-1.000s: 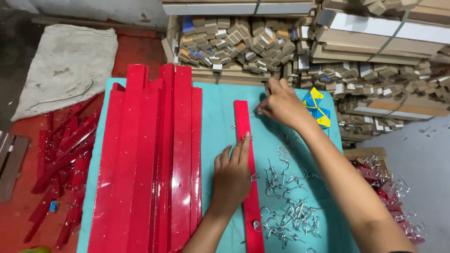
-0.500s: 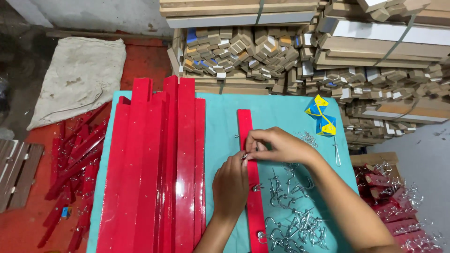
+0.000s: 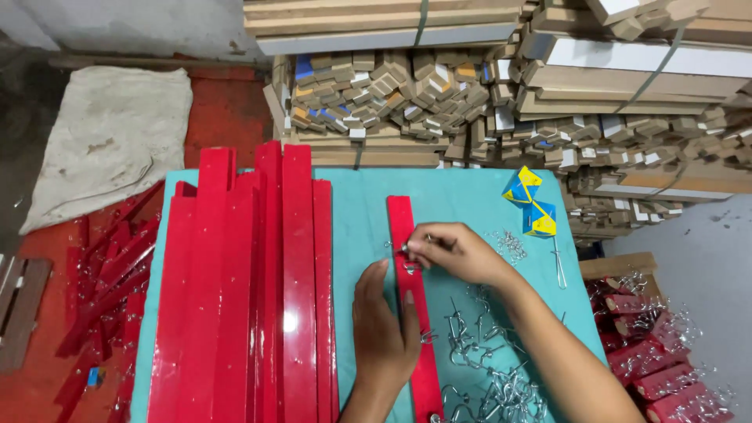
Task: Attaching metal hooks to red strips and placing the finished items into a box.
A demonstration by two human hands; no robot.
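At a teal table (image 3: pixel 470 200), my left hand (image 3: pixel 384 325) lies flat, fingers spread, pinning a single red strip (image 3: pixel 413 313) that runs lengthwise down the middle of the cloth. My right hand (image 3: pixel 454 252) pinches a small metal hook (image 3: pixel 405 249) between thumb and forefinger, its tip touching the strip's upper part. To seat it well, I judge that the left palm must keep the strip from sliding while the right holds the hook upright and square to the face, pressing straight down and not at a slant. More hooks (image 3: pixel 489 368) lie loose in a heap just right of the strip, near my right forearm. A stack of red strips (image 3: pixel 251 298) fills the table's left side, beside my left hand. Blue-and-yellow boxes (image 3: pixel 530 202) sit at the far right corner, well apart from the work.
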